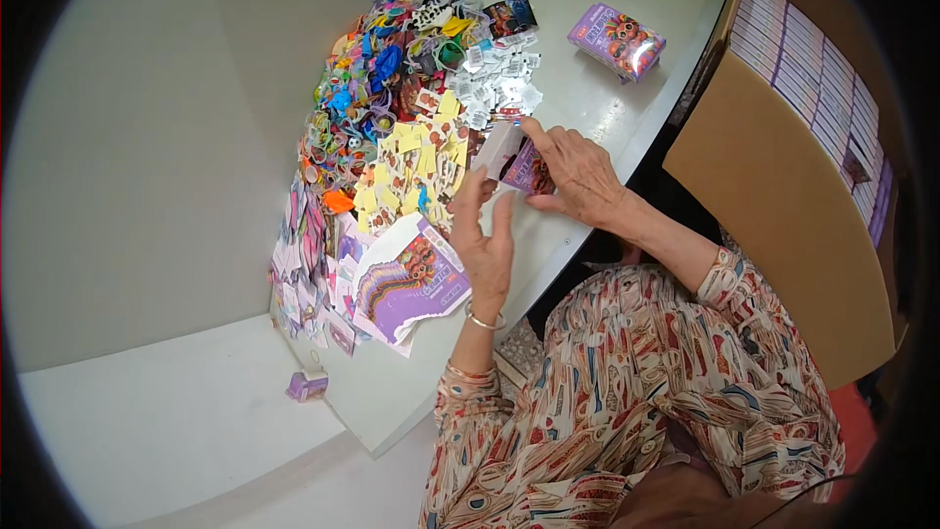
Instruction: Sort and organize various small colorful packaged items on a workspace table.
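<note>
A small purple printed box (530, 170) with a white side panel is between my hands, above the table's near edge. My right hand (585, 176) grips its right side, with the thumb below and the fingers along the top. Curved around the lower left end of the box is my left hand (485, 245), its thumb and fingertips at the white panel. The box partly hides the left fingers. Just left of my left wrist lies a fanned stack of flat purple printed cartons (416, 279). Yellow and white printed cards (406, 171) are heaped beyond the left hand.
Colourful small toys (367, 88) form a long pile along the grey wall. White labelled packets (499, 78) lie beside it. Several purple boxes (617, 41) sit stacked at the far right. A large cardboard carton (783, 186) packed with purple boxes stands right of the table.
</note>
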Available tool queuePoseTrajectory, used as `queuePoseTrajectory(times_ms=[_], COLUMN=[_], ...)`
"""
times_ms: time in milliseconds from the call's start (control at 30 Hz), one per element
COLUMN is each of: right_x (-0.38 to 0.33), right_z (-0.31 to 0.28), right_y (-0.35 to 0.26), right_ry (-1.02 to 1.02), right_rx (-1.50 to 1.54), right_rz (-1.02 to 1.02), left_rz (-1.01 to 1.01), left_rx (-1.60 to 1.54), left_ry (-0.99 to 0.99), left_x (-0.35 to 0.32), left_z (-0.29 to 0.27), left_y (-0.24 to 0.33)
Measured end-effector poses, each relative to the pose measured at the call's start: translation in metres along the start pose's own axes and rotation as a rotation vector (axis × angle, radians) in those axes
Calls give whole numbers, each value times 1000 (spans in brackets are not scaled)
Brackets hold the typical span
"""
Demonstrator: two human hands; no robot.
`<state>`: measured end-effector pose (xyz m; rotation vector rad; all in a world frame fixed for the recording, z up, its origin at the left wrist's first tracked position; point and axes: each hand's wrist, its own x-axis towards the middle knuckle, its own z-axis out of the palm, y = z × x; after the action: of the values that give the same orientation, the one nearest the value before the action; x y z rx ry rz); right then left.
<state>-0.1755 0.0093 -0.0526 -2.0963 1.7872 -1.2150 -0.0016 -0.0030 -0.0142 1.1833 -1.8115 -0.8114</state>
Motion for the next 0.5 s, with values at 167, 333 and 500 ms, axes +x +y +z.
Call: queuePoseTrajectory(times_ms=[167,333,500], right_x=[0,-3,-7], right_z=[-2,0,-2], right_y=[0,2,-3], right_ry=[-21,7,36], right_rx=[22,76,105], right_rz=[-10,-16,-15], left_rz=[-41,15,-55], left_rx=[-120,-111,-80], left_ry=[32,22,-8], left_x=[3,6,13], left_z=[20,19,10], left_y=[3,4,17])
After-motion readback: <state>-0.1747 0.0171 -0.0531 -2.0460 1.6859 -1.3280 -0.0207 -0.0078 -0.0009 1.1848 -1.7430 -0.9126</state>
